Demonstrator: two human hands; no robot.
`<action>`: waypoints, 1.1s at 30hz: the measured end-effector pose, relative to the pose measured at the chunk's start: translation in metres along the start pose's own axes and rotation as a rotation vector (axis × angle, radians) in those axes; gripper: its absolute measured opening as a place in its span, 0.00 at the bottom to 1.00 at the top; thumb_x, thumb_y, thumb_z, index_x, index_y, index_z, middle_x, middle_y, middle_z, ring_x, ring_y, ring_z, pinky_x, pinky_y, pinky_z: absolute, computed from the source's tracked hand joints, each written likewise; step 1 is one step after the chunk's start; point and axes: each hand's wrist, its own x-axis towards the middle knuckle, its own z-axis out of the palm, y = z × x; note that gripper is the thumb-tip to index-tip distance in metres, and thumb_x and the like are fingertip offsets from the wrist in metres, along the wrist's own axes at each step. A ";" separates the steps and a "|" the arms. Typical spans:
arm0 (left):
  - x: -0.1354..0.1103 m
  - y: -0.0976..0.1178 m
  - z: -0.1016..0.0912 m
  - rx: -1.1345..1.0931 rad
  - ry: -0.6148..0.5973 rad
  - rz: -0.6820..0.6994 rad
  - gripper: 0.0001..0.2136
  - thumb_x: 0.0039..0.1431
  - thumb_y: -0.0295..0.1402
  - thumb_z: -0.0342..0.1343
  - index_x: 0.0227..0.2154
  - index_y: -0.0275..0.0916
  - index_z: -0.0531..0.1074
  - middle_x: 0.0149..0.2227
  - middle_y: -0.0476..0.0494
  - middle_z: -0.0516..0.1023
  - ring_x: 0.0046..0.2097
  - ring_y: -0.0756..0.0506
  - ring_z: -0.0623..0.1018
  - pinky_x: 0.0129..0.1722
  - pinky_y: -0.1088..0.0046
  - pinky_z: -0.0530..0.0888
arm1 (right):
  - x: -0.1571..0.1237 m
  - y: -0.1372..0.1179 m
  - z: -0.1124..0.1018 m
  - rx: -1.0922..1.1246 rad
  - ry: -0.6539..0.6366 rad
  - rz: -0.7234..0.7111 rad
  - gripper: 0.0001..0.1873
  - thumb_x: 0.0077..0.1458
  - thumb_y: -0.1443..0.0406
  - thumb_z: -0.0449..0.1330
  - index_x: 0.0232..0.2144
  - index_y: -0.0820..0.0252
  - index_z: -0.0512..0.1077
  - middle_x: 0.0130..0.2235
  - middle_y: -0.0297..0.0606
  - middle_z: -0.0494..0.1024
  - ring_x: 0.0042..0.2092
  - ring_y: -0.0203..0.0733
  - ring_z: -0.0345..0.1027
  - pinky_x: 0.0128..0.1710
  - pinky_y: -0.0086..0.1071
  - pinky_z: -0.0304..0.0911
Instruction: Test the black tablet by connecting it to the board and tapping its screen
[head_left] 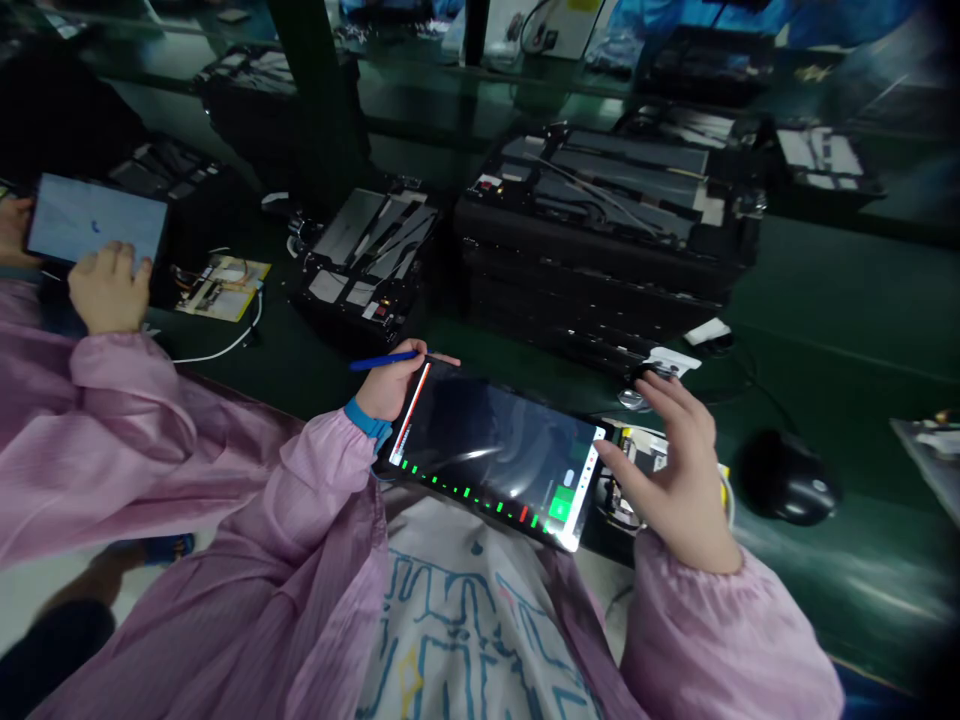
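— What's the bench like?

— A dark green mat (825, 300) covers it. In the middle sits a stack of black trays (600, 260) with flat parts on top. Left of it, a smaller tray (367, 260), tilted a little.

— And nearer the front edge?

— A black mouse (787, 480) on the right, with a white clip (709, 331) just behind it. Far left, a small yellowish board (221, 285) with a white cable (225, 348) curling from it.

— Further back?

— More black trays (255, 80), blurred.
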 end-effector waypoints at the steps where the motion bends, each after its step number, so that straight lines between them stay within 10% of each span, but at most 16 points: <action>1: 0.000 0.000 0.000 -0.002 0.000 -0.002 0.08 0.53 0.25 0.56 0.29 0.38 0.61 0.34 0.41 0.81 0.37 0.42 0.79 0.43 0.64 0.71 | 0.001 0.008 0.003 0.035 0.034 0.021 0.28 0.56 0.55 0.60 0.57 0.56 0.63 0.57 0.47 0.65 0.61 0.55 0.55 0.59 0.53 0.52; 8: 0.001 0.001 -0.004 0.021 0.015 -0.011 0.07 0.54 0.26 0.56 0.30 0.38 0.62 0.35 0.41 0.81 0.32 0.44 0.79 0.36 0.68 0.72 | -0.002 0.041 0.028 0.256 0.289 0.249 0.12 0.56 0.57 0.59 0.38 0.59 0.71 0.39 0.42 0.74 0.43 0.48 0.69 0.46 0.45 0.64; 33: -0.002 0.000 -0.005 0.046 0.004 0.009 0.09 0.52 0.29 0.58 0.30 0.38 0.61 0.34 0.40 0.81 0.29 0.46 0.76 0.31 0.72 0.69 | -0.007 0.034 0.027 0.184 0.040 0.091 0.10 0.60 0.60 0.53 0.33 0.58 0.71 0.34 0.39 0.75 0.37 0.45 0.69 0.36 0.36 0.61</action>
